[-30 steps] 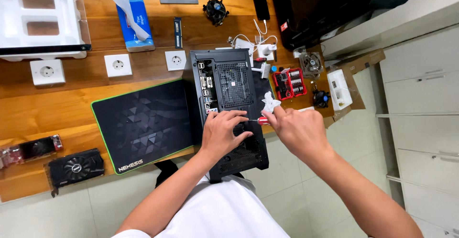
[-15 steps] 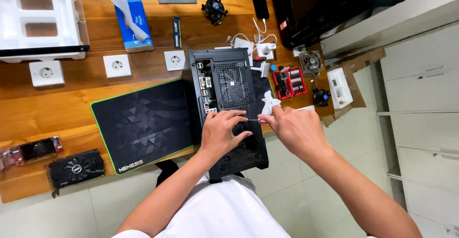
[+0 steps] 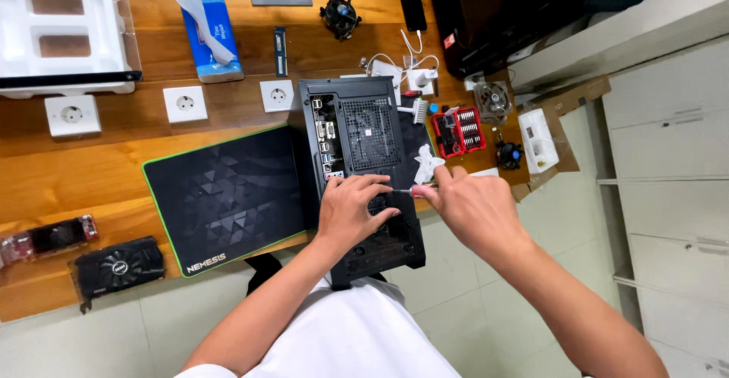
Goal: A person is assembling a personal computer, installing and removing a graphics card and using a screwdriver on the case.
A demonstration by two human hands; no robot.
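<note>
Your right hand (image 3: 474, 207) is closed around a screwdriver (image 3: 406, 191), its tip at the rear edge of the black computer case (image 3: 361, 131) lying on the table (image 3: 91, 173); your left hand (image 3: 353, 209) presses flat beside it, seemingly steadying a screw; next, keep the tip seated. A blue tissue box (image 3: 211, 38) lies far left; a red bit set (image 3: 458, 130) sits right.

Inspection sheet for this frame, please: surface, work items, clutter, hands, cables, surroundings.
Surface: wooden desk, dark mouse mat on it.
Work items: black computer case lying over the desk edge; screwdriver at its rear panel.
Clutter: tissue box, two graphics cards, red bit set, cooler fan, phone.
Hands: left hand rests on the case; right hand holds the screwdriver.
Cables: white cable behind the case.
Surroundings: tiled floor, grey drawers.
</note>
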